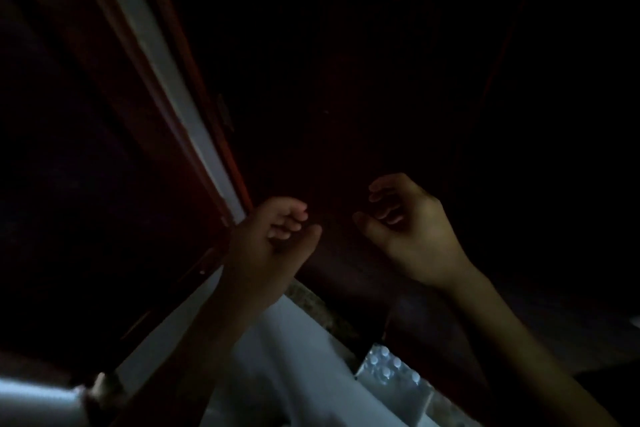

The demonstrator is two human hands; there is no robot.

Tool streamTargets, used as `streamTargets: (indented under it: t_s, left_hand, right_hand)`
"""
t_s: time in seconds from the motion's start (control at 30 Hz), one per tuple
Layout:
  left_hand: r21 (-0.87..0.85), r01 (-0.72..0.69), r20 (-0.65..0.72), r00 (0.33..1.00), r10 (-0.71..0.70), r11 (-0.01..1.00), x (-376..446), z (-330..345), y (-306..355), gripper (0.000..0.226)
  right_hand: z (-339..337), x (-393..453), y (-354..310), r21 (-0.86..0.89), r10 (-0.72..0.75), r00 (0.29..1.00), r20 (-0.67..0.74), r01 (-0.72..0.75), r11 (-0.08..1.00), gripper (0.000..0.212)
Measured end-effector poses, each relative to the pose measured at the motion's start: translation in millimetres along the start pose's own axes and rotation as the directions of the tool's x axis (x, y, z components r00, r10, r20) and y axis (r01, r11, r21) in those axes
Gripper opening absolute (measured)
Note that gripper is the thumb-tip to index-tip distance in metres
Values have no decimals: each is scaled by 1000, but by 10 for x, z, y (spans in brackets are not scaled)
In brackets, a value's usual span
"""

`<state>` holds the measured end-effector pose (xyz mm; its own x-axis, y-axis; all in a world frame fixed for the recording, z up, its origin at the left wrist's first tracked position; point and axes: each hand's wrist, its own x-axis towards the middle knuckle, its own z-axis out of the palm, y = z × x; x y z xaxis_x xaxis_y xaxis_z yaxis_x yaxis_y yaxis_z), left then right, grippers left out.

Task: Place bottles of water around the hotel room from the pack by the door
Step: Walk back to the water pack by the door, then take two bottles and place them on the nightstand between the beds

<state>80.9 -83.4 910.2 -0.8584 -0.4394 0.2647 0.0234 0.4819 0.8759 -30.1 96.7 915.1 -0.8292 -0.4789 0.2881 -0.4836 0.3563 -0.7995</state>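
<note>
**Nothing placed yet, as far as you can see**

Your left hand [266, 246] and right hand [412, 236] hover empty, fingers loosely curled, before the dark door [346, 80]. The pack of bottles [391, 371] sits below on the floor, apparently untouched.

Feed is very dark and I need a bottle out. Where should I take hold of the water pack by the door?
Both hands, left and right, are empty. The water pack sits low by the dark door, caps up. Come from above and, I would judge, pinch one bottle by its cap and neck; its sides are too dark to judge.
</note>
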Motion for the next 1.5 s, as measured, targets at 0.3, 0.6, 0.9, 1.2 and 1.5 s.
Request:
streamTargets:
  t_s: [0.3, 0.6, 0.9, 1.2, 1.5]
  left_hand:
    - [-204, -91, 450, 875, 176, 975, 754, 808, -604, 24]
    - [-133, -37, 669, 734, 117, 990, 635, 1456, -1465, 20]
    - [-7, 117, 721, 688, -76, 993, -145, 2716, -3636, 36]
    - [247, 69, 820, 516, -247, 966, -1213, 4182, -6562, 39]
    - [269, 57, 784, 567, -253, 961, -1880, 5379, -8698, 63]
  right_hand:
    - [95, -217, 555, -72, 276, 903, -331, -316, 946, 42]
    - [653, -575, 1401, 32, 466, 762, -449, -508, 861, 36]
    - [1773, -1596, 3488, 216, 588, 596, -547, -578, 787, 13]
    - [3577, -2757, 5996, 240, 814, 432, -389, -805, 542, 22]
    - [5080, -3410, 8034, 194, 865, 364, -345, -874, 445, 65]
